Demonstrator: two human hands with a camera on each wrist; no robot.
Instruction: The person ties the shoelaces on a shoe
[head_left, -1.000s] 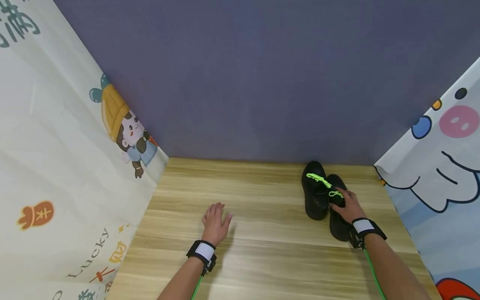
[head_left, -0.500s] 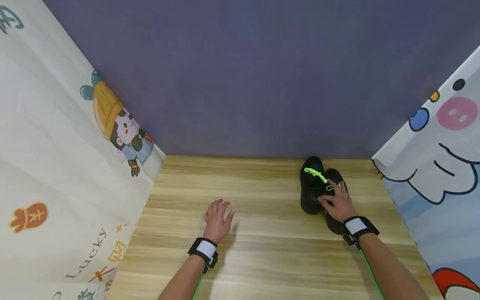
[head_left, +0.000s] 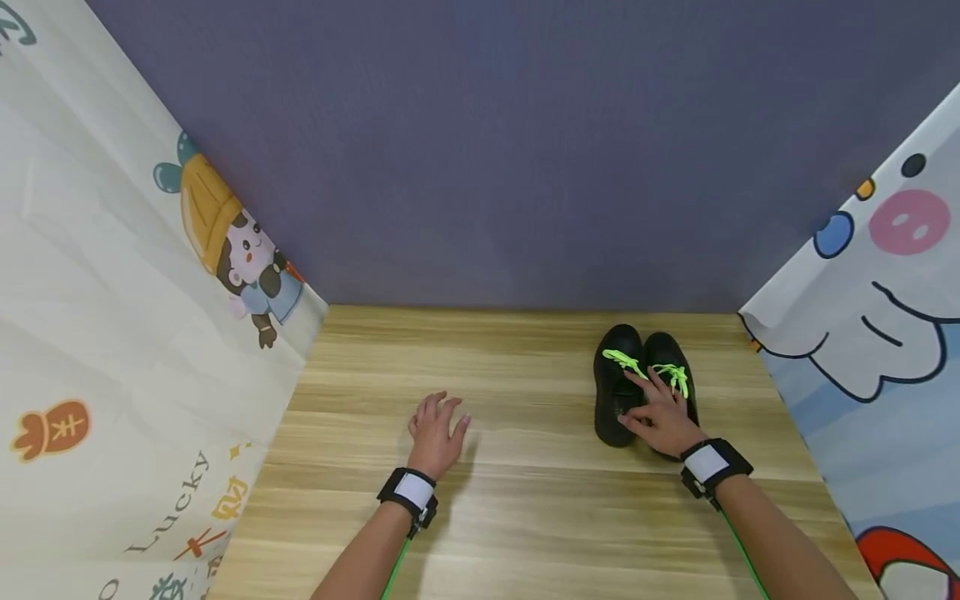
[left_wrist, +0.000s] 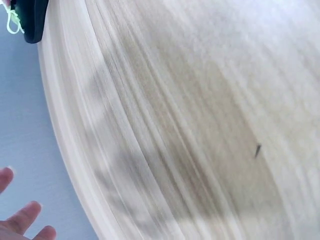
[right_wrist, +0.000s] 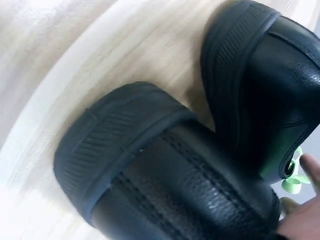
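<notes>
A pair of black lace-up shoes stands at the right of the wood-grain surface, toes pointing away. In the head view my right hand (head_left: 662, 423) reaches over both of them. Its thumb and index finger grip the left shoe (head_left: 608, 400) at its opening, and the other fingers lie over the green laces of the right shoe (head_left: 677, 375). In the right wrist view the heel of the right shoe (right_wrist: 125, 140) fills the middle, with the left shoe (right_wrist: 280, 75) behind it. My left hand (head_left: 435, 437) holds nothing and hovers over the surface, fingers spread.
A wood-grain surface (head_left: 450, 350) lies below both hands, with a dark blue-grey wall (head_left: 525, 167) at its far edge. Printed white cloths flank it: the left cloth (head_left: 97, 333) with a cartoon child, the right cloth (head_left: 900, 333) with a pig snout. Green cables trail from both wristbands.
The left shoe has slid towards me, more level with the right one. My right hand has moved left from the right shoe onto the left shoe. The left hand stays in place.
</notes>
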